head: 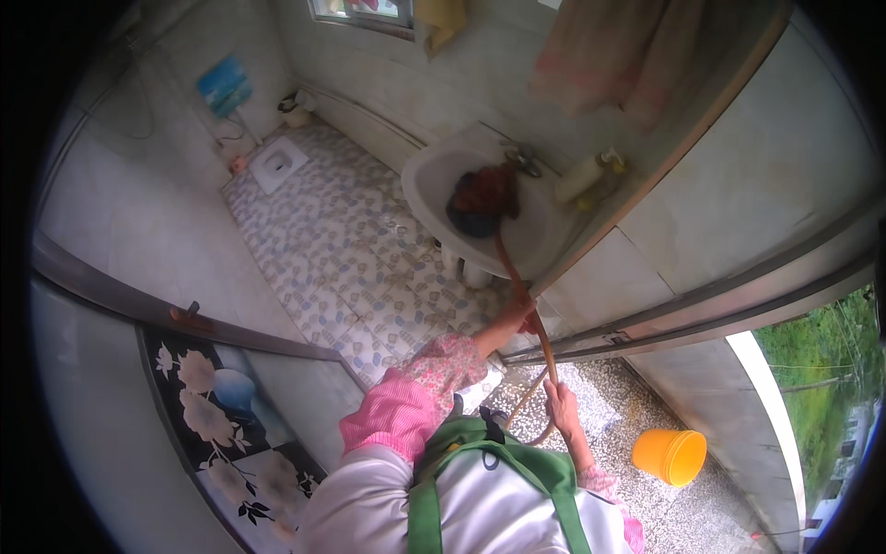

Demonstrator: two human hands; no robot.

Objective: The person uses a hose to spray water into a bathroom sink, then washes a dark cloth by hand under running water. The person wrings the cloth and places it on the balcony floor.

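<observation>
A brown hose (511,266) runs from the white washbasin (423,181) down past the doorway and loops near the floor at my front. My left hand (516,320), in a pink patterned sleeve, grips it just below the basin's rim. Lower down, my right hand (562,405) is closed around the same hose. Dark red and dark blue cloth (481,197) lies bunched in the basin, under the tap (524,161), and hides the hose's upper end.
An orange bucket (668,457) lies or leans on the speckled floor at right. Bottles (581,179) stand beside the basin. The door frame (256,339) crosses at left; a squat toilet (278,165) is set in the far floor. Towels (609,55) hang above.
</observation>
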